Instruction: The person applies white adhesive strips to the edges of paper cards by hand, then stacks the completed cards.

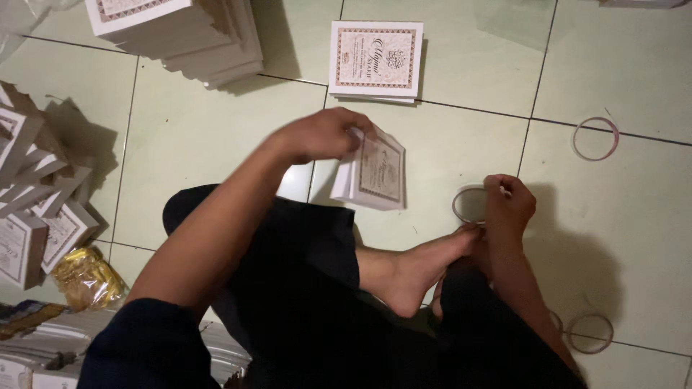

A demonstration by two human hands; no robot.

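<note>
My left hand (324,135) grips the top edge of a small bundle of white cards (376,171) with ornate brown borders, held just above the tiled floor. My right hand (508,204) pinches a pinkish rubber band (467,204) lying on the floor to the right of the bundle. I sit on the floor in dark clothing, with my bare foot (418,270) stretched out below both hands.
A second pile of the same cards (375,60) lies further up. A tall slanted stack (191,32) sits top left, more cards (36,209) at the left edge. Loose rubber bands (596,138) (590,333) lie right; a gold-wrapped packet (86,277) lower left.
</note>
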